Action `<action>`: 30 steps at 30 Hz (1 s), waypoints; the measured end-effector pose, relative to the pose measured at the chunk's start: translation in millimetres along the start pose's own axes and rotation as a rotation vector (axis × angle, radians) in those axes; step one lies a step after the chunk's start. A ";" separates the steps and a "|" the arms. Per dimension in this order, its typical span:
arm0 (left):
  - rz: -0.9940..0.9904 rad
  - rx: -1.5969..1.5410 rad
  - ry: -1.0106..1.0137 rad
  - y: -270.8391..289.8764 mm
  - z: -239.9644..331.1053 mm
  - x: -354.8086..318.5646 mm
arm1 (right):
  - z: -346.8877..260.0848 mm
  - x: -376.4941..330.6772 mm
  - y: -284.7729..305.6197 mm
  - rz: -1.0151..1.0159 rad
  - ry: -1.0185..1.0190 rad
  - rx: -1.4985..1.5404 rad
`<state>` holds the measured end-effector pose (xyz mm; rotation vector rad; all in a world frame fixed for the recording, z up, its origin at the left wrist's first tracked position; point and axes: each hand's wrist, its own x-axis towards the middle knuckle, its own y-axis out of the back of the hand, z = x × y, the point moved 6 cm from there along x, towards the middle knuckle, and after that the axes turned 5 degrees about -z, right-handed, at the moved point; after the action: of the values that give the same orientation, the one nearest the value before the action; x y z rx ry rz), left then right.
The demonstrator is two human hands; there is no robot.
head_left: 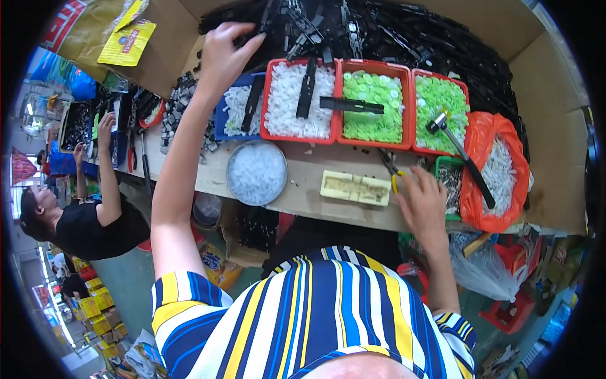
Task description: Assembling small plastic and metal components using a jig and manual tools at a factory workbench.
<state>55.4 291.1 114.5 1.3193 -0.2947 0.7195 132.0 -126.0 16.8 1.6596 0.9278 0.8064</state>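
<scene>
My left hand [228, 54] reaches out to the far heap of black plastic parts [379, 31]. Its thumb and forefinger are apart at the heap's edge, and no part is plainly held between them. My right hand [424, 199] rests at the near side of the table, fingers loosely spread, beside the yellow handle of a pair of pliers [394, 169]. Left of it lies a cream, grooved block [355, 188] with nothing set in it. Long black parts lie across the bins, one [351, 105] over the red bins' shared rim and another [307, 88] on white pieces.
Red bins hold white pieces [287, 101] and green discs [372, 88]. A hammer [464, 155] leans over a red bag [473, 205] of white pieces. A round tub [285, 183] stands near the front edge. Another person [82, 221] works at the left.
</scene>
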 end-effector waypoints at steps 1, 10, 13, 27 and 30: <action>-0.066 -0.011 0.109 4.8 8.3 -22.5 | -0.4 6.0 7.3 0.065 0.021 0.024; -0.096 -0.122 0.280 28.0 74.0 -142.6 | -37.2 89.4 -12.0 0.161 0.305 -0.099; -0.107 -0.186 0.305 30.4 82.5 -161.4 | -30.1 93.2 -17.5 0.170 0.278 0.058; 0.016 -0.138 0.476 57.2 50.4 -222.2 | -25.7 126.4 -6.2 0.035 0.390 0.069; 0.051 -0.090 0.566 66.6 17.8 -254.0 | -25.6 129.5 -0.1 -0.059 0.346 0.069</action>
<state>-174.1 200.4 22.9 0.9771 0.0960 1.0742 171.8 -1.0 31.8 1.5699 1.2504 1.0515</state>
